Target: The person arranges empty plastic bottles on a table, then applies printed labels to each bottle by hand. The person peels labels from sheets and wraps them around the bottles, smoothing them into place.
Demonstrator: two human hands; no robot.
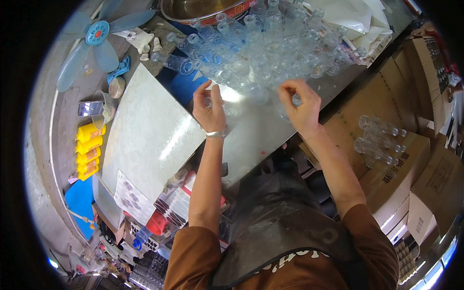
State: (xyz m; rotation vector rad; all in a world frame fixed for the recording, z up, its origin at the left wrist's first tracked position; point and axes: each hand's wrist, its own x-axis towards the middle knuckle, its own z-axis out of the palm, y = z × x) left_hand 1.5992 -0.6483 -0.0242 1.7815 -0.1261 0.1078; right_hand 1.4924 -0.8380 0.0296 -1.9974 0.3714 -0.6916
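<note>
Nearest, a dark apron (285, 212) covers a brown shirt (193, 253). The left hand (209, 113) curls round a clear glass bottle (208, 102), mostly hidden; the right hand (305, 106) pinches another bottle (296, 100) near its mouth. Both are above the grey tabletop (251, 145), just before crowded glass bottles (285, 53). Yellow containers (89, 150) line the left, cardboard boxes (437, 179) the right.

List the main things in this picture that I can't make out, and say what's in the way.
All in the head view:
Left hand's bottle: its body, partly covered by fingers and blurred.
Right hand's bottle: its body, largely covered by fingers and blurred.
Glass pile: exact count, because see-through bottles overlap.
Basin: far side, cut off by the top edge.
Fan: one blade's tip, cut off likewise.
</note>
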